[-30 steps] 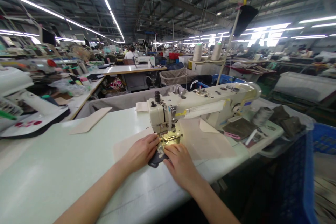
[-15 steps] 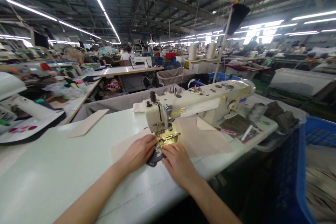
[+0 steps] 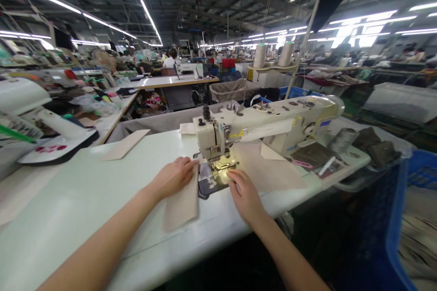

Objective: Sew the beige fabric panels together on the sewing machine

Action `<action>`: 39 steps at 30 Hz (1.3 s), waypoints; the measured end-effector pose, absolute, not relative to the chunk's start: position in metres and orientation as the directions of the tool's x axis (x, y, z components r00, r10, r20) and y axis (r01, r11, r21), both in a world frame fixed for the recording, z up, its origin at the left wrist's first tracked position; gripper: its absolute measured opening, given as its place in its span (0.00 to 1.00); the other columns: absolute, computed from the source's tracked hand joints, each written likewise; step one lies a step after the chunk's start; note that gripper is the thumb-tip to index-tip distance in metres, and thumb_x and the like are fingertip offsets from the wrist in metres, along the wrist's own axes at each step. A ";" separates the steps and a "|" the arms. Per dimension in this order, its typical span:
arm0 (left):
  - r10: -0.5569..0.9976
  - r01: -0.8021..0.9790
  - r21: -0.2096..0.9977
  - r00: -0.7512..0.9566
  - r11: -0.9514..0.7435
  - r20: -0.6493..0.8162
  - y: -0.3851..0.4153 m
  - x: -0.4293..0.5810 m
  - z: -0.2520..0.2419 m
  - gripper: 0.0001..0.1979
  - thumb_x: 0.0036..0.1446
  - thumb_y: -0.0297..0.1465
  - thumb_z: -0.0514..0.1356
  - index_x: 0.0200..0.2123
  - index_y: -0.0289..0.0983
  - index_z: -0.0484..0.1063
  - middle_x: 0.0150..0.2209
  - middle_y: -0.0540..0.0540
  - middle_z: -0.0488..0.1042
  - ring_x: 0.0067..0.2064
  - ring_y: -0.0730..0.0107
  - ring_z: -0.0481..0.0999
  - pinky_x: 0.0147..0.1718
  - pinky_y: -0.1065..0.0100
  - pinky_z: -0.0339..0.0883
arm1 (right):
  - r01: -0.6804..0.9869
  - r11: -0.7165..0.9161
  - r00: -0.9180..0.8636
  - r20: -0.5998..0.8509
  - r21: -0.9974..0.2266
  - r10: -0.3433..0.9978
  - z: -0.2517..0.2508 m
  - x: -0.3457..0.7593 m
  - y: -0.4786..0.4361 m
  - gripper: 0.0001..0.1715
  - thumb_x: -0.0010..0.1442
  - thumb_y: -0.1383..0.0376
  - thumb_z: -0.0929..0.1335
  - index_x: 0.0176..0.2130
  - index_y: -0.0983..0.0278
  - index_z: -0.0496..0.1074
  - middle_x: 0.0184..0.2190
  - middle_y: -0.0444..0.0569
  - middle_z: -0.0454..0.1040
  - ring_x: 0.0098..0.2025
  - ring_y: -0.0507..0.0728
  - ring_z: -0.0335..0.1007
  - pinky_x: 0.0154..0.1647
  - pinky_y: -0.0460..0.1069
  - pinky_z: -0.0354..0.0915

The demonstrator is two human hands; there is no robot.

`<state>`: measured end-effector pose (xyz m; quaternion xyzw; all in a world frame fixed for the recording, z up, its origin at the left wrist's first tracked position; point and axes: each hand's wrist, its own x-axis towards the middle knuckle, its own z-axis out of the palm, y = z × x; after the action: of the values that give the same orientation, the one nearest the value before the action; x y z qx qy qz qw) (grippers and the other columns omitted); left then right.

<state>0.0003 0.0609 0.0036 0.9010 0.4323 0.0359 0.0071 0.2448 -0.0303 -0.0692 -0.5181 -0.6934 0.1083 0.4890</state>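
Note:
My left hand (image 3: pixel 175 177) is closed at the upper right edge of a beige fabric piece (image 3: pixel 180 209), which lies left of the needle area. The fabric has a straight right edge beside the dark bed plate (image 3: pixel 208 186) of a cream sewing machine (image 3: pixel 208 138). My right hand (image 3: pixel 247 195) sits just right of the lit needle plate (image 3: pixel 223 165), its fingertips pinched together over the bed. Whether anything thin is between those fingertips I cannot make out. Another beige fabric panel (image 3: pixel 266 168) lies under the machine arm.
A flat beige strip (image 3: pixel 126 144) lies on the pale green table (image 3: pixel 136 173). Right of the machine are a grey thread cone (image 3: pixel 343 140), pink snips (image 3: pixel 302 163) and dark cloth (image 3: pixel 380 154). A blue crate (image 3: pixel 396 232) stands at right, a white lamp (image 3: pixel 23 95) at left.
My left hand has drawn the beige fabric left and toward me, clear of the needle area, baring the dark bed plate. My right hand has shifted right, apart from the left. The view has turned slightly left.

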 end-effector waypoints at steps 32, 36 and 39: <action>0.702 0.711 0.061 0.673 -0.701 0.231 0.015 0.049 -0.027 0.14 0.68 0.29 0.54 0.53 0.35 0.71 0.53 0.39 0.75 0.55 0.54 0.74 0.56 0.53 0.70 | 0.704 0.581 -0.358 0.502 -0.409 0.787 -0.061 0.241 -0.029 0.18 0.65 0.78 0.66 0.46 0.60 0.78 0.47 0.46 0.79 0.50 0.60 0.68 0.58 0.57 0.59; 0.688 0.687 0.114 0.675 -0.718 0.265 0.019 0.046 -0.029 0.13 0.68 0.29 0.53 0.52 0.35 0.72 0.53 0.39 0.74 0.55 0.55 0.74 0.56 0.53 0.70 | 0.702 0.583 -0.350 0.516 -0.408 0.782 -0.062 0.240 -0.025 0.16 0.65 0.78 0.66 0.44 0.61 0.77 0.46 0.47 0.79 0.49 0.60 0.69 0.57 0.57 0.60; 0.677 0.674 0.127 0.676 -0.728 0.291 0.020 0.045 -0.033 0.14 0.68 0.29 0.53 0.53 0.35 0.71 0.54 0.38 0.74 0.55 0.55 0.74 0.56 0.53 0.71 | 0.698 0.586 -0.335 0.535 -0.412 0.776 -0.064 0.239 -0.026 0.16 0.64 0.78 0.66 0.44 0.62 0.77 0.45 0.49 0.79 0.48 0.60 0.69 0.55 0.56 0.62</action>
<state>0.0453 0.0197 -0.0329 0.9154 0.3689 0.1608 0.0043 0.2394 -0.0262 -0.0642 -0.4518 -0.8152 0.0544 0.3582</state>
